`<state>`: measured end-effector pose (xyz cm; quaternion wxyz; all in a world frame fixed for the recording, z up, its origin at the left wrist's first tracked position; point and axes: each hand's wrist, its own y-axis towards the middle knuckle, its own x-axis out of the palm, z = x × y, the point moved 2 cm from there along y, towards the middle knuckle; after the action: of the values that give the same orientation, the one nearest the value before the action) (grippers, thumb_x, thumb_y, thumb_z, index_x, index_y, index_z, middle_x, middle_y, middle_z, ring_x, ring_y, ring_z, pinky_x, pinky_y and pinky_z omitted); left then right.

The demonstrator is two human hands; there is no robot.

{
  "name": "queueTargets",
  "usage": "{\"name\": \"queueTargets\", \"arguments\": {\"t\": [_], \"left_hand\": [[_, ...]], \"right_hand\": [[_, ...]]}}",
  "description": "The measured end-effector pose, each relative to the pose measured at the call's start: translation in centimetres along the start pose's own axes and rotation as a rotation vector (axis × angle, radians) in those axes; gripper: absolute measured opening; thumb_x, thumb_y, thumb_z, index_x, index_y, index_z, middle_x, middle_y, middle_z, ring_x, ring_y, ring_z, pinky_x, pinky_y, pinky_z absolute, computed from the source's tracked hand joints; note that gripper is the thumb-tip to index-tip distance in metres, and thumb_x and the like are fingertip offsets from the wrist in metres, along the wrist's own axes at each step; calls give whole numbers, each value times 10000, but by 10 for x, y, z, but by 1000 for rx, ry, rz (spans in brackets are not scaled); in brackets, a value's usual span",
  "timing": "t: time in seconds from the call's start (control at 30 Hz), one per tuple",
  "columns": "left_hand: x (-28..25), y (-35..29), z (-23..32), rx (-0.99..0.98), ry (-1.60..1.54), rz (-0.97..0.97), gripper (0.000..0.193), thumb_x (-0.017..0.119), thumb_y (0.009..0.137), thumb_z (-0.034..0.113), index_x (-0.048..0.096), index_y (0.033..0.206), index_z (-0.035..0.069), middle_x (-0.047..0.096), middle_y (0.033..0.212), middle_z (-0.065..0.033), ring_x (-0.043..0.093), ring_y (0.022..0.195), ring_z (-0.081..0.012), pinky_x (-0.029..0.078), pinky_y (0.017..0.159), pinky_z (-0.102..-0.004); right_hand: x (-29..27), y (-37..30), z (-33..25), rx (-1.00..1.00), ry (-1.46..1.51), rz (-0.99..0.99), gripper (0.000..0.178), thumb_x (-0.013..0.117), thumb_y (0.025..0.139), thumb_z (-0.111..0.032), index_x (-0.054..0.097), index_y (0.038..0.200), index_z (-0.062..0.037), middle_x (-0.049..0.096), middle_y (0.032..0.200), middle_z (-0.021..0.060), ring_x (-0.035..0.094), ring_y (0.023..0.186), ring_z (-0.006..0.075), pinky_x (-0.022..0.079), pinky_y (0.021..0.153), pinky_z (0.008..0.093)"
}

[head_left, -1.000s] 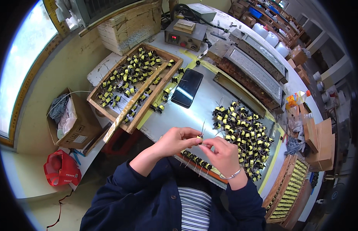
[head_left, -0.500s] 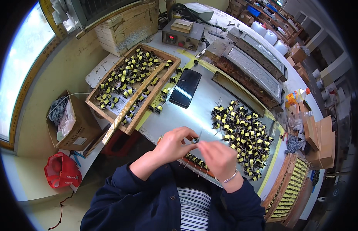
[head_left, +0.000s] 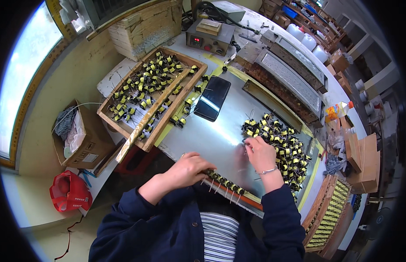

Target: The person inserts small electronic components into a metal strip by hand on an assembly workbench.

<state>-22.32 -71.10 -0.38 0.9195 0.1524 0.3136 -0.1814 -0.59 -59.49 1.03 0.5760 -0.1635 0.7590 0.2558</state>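
Wiry yellow coils (head_left: 294, 162) heaped on smooth metal sheet (head_left: 216, 139), right hand (head_left: 260, 155) pinching one, left hand (head_left: 189, 169) curled, hold unclear

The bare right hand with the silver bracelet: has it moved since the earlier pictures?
Yes. Judged against the flat black phone, the right hand has moved up the picture and slightly right, to the left edge of the black-and-yellow parts heap.

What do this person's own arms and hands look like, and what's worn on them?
The left sleeve and right sleeve are plain, long and dark navy, ending short of the wrists. The left hand and right hand wear no gloves. A slim, silver-coloured bracelet circles the right wrist.
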Motion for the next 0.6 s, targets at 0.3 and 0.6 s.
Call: {"name": "queueTargets", "arguments": {"t": [0.3, 0.6], "left_hand": [[-30, 25, 23, -357, -312, 104, 205, 562, 906, 145, 645, 1035, 9, 680, 912, -99, 646, 864, -189, 498, 784, -298], [-29, 36, 50, -414, -832, 64, 327, 653, 846, 87, 575, 1159, 28, 639, 992, -33, 599, 894, -115, 499, 791, -261]], "right_hand": [[-49, -26, -56, -58, 497, -2, 149, 726, 690, -40, 674, 824, -78, 654, 816, 55, 593, 546, 183, 468, 477, 257], [-84, -31, -68, 42, 605, 79, 140, 721, 755, -100, 669, 878, -56, 643, 799, 42, 563, 502, 124, 445, 452, 246]]}}
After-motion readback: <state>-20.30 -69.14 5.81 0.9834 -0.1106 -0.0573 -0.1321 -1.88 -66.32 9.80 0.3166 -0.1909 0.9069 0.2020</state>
